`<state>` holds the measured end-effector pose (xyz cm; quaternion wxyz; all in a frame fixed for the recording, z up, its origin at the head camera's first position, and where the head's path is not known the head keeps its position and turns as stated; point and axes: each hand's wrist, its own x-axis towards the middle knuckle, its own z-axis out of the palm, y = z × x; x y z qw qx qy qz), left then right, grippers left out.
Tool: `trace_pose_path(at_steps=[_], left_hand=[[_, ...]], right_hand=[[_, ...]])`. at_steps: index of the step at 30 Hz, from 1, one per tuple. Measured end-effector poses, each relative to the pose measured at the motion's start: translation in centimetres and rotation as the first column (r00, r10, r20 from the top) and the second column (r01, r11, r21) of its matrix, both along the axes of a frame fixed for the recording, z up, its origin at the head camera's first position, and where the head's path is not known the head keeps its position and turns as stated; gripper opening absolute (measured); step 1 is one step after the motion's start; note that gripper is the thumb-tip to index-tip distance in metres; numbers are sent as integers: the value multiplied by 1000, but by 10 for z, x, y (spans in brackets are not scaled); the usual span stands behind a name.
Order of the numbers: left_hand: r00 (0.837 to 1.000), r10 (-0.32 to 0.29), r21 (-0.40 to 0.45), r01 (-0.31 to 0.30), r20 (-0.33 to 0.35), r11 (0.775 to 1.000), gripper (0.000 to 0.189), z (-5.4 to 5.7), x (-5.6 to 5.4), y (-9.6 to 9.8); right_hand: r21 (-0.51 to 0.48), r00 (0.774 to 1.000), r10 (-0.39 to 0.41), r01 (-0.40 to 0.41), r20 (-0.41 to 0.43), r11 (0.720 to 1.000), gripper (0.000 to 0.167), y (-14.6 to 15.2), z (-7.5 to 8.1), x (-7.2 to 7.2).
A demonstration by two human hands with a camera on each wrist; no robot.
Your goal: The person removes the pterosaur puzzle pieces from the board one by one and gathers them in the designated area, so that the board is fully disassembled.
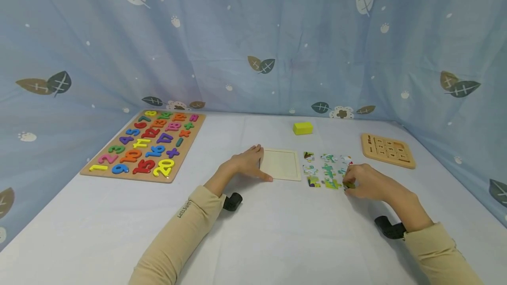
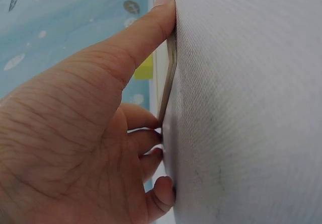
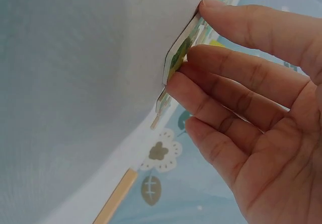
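Observation:
My left hand (image 1: 249, 162) lies at the near left corner of a square wooden puzzle tray (image 1: 281, 165). Its thumb runs along the front edge while the other fingers touch the left side, as the tray edge (image 2: 168, 85) in the left wrist view shows. A block of several jigsaw pieces (image 1: 328, 170) with green and white pictures lies to the right of the tray. At that block's near right corner, my right hand (image 1: 366, 181) pinches a green jigsaw piece (image 3: 179, 57) between thumb and fingers; in the head view the hand partly covers it.
Farther back stands a yellow block (image 1: 303, 128). A board of colourful numbers (image 1: 134, 146) lies at the left, and a small wooden number board (image 1: 388, 150) at the right. Behind the white table (image 1: 261, 236) hangs a blue leaf-patterned curtain (image 1: 222, 30).

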<state>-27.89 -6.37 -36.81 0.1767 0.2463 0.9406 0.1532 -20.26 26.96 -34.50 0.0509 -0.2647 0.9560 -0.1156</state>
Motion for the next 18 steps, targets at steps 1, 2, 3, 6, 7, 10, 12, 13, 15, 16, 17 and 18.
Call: trace_pose_path(at_steps=[1,2,3,6,7,10,12,13,15,16,17,18], left_hand=[[1000,0,1,0,-1,1000,106,0,0,0],[1000,2,3,-2,-2,1000,106,0,-1,1],[1000,2,5,-2,-4,1000,106,-1,-2,1],[1000,1,15,-1,-6,1000,106,-3,-5,4],[1000,-1,17,1,-5,1000,106,-4,-6,5],[1000,-6,22,5,16,1000,107,-8,-5,7],[999,0,29,-2,41,1000,106,-10,-4,9],[999,5,21,-6,50,1000,105,-10,-4,9],[998,23,-8,-22,58,1000,104,-11,-1,8],[998,41,-18,-40,57,999,104,-12,0,7],[997,56,-30,-55,44,998,104,-11,4,5],[997,72,-40,-71,23,997,106,-10,9,3]], right_hand=[[-6,1000,2,-2,4,1000,16,1,0,0],[-13,1000,6,-6,7,1000,16,2,0,-1],[-18,1000,3,-3,9,1000,16,3,1,-1],[-27,1000,-6,6,10,1000,18,7,2,-2],[-35,1000,-12,12,2,999,18,9,2,-3],[-66,998,-58,57,-10,996,21,14,0,-2],[-95,995,-95,91,-37,991,22,16,-4,-3],[-111,992,-111,104,-56,988,23,15,-6,-3],[-122,984,-141,128,-108,984,28,13,-9,-3],[-125,978,-153,136,-142,983,33,12,-11,-3],[-125,970,-172,152,-170,981,39,9,-13,-3],[-121,963,-181,159,-201,980,48,7,-14,-3]])
